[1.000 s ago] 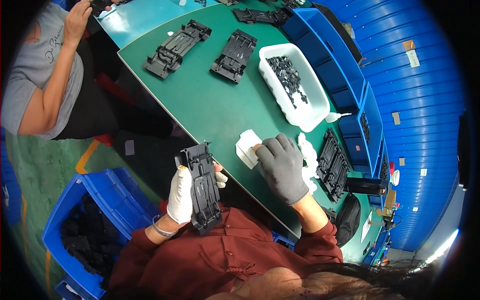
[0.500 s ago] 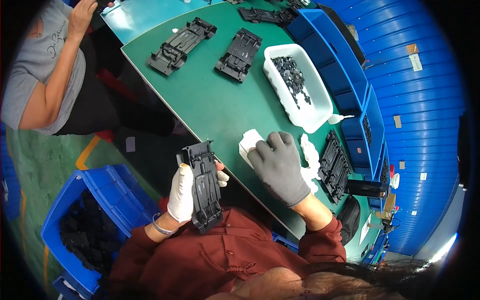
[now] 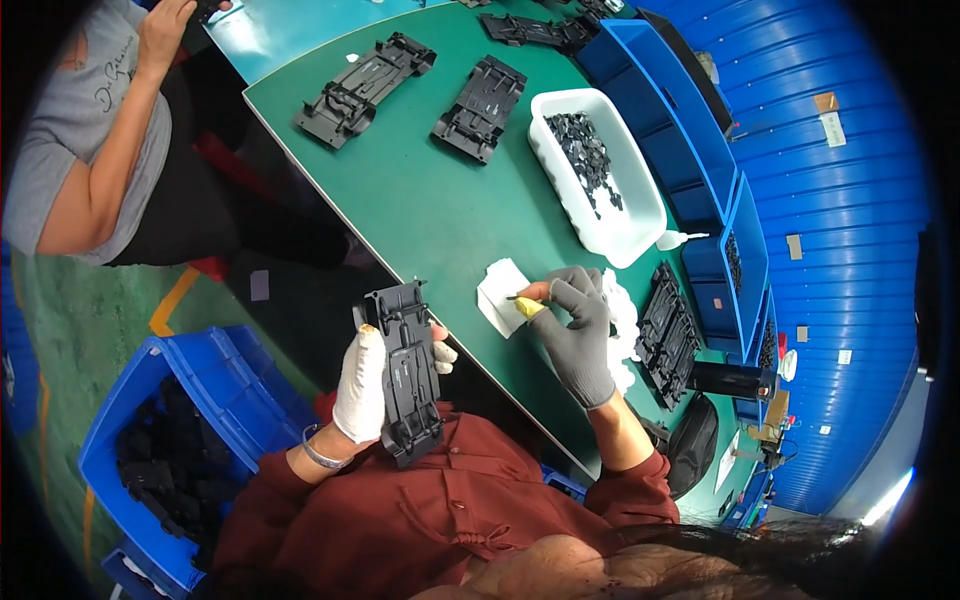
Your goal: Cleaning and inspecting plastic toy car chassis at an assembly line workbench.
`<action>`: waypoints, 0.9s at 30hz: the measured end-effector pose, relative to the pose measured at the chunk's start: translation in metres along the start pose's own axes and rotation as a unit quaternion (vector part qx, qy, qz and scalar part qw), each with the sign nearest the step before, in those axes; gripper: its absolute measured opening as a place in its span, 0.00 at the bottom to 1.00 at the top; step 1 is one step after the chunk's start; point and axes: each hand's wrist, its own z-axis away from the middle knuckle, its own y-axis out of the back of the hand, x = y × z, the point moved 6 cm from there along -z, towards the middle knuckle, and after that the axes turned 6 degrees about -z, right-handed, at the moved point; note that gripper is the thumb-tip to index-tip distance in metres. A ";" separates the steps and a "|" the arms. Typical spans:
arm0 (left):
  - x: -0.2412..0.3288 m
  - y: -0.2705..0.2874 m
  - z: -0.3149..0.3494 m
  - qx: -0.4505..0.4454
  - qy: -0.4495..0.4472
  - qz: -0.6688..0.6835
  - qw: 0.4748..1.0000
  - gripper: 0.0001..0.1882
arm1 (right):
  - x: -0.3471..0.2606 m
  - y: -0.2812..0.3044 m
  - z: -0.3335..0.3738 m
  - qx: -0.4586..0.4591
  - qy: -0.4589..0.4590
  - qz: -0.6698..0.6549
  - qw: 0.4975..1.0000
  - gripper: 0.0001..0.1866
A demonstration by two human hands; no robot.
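My left hand (image 3: 362, 388), in a white glove with bare fingertips, is closed round a black plastic chassis-like part (image 3: 411, 375), held upright off the table edge. Pegs and ribs stand out on its face. Over the green table, my right hand (image 3: 575, 340) wears a grey glove, its thumb end covered in yellow. Thumb and forefinger pinch a tiny dark piece (image 3: 513, 297), too small to name. Just beneath them lies a folded white cloth or paper pad (image 3: 498, 284). Beside that hand is a crumpled white cloth (image 3: 622, 318).
On the green table (image 3: 400, 205) are similar black chassis parts (image 3: 480, 108) and a white tub (image 3: 640, 205) of small black pieces. Blue bins (image 3: 685, 160) line the right edge. A blue crate (image 3: 215, 370) of black parts stands lower left. A co-worker (image 3: 95, 150) is at upper left.
My right hand has turned and lifted off the white pad, and its pinching thumb and forefinger with the tiny dark piece now show. My left hand and the chassis part stay nearly still.
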 end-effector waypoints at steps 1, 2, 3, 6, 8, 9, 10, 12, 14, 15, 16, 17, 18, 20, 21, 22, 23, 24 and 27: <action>-0.001 -0.003 -0.001 -0.002 0.002 -0.003 1.000 0.48 | 0.002 0.002 -0.001 0.003 -0.003 -0.001 1.000 0.04; -0.001 -0.002 -0.001 0.000 0.001 0.003 1.000 0.48 | 0.001 -0.001 -0.003 0.006 0.008 0.021 1.000 0.04; -0.001 -0.001 0.000 0.002 -0.001 0.008 1.000 0.48 | 0.000 -0.003 -0.004 0.009 0.019 0.044 0.999 0.05; 0.001 0.000 0.003 0.011 -0.009 -0.002 1.000 0.48 | 0.003 -0.008 -0.005 0.006 -0.004 0.020 1.000 0.06; -0.001 0.003 0.003 0.008 -0.004 0.001 1.000 0.48 | 0.005 -0.009 -0.004 0.003 -0.001 0.023 1.000 0.06; -0.002 0.004 0.002 0.003 0.002 0.004 1.000 0.48 | 0.005 -0.009 -0.004 0.002 0.003 0.026 1.000 0.06; -0.002 0.004 0.002 0.003 0.003 0.003 1.000 0.48 | 0.005 -0.009 -0.004 0.002 0.002 0.026 1.000 0.06; -0.003 0.003 0.002 0.005 0.009 0.012 1.000 0.48 | 0.004 -0.009 -0.003 0.000 0.014 0.039 0.999 0.06; -0.002 0.001 0.002 0.009 0.005 0.007 1.000 0.48 | 0.005 -0.008 -0.004 -0.006 0.015 0.041 0.999 0.06; -0.002 0.001 0.002 0.012 0.001 0.001 1.000 0.48 | 0.005 -0.008 -0.004 -0.012 0.015 0.043 0.999 0.06; -0.002 0.001 0.002 0.012 0.001 0.001 1.000 0.48 | 0.005 -0.008 -0.004 -0.012 0.015 0.042 0.999 0.06; -0.002 0.002 0.002 0.011 0.003 -0.001 1.000 0.48 | 0.003 -0.007 -0.004 -0.012 0.022 0.042 0.999 0.06; -0.002 0.003 0.002 0.011 0.005 -0.003 1.000 0.48 | 0.002 -0.007 -0.004 -0.012 0.029 0.041 0.999 0.06; -0.003 0.004 0.003 0.009 0.008 0.005 1.000 0.48 | 0.004 -0.007 -0.004 -0.012 0.033 0.048 0.998 0.05; -0.004 0.004 0.003 0.007 0.010 0.014 1.000 0.48 | 0.005 -0.008 -0.004 -0.012 0.038 0.054 0.998 0.05; -0.004 0.004 0.003 0.007 0.011 0.014 1.000 0.48 | 0.005 -0.007 -0.004 -0.012 0.037 0.055 0.998 0.05; -0.004 0.004 0.003 0.006 0.007 0.010 1.000 0.48 | 0.004 -0.008 -0.005 -0.011 0.042 0.064 0.997 0.05; -0.004 0.004 0.003 0.006 0.004 0.006 1.000 0.48 | 0.003 -0.008 -0.005 -0.011 0.046 0.074 0.996 0.05; -0.002 0.003 0.003 0.016 0.004 0.003 1.000 0.48 | 0.002 -0.007 -0.006 -0.009 0.053 0.078 0.996 0.06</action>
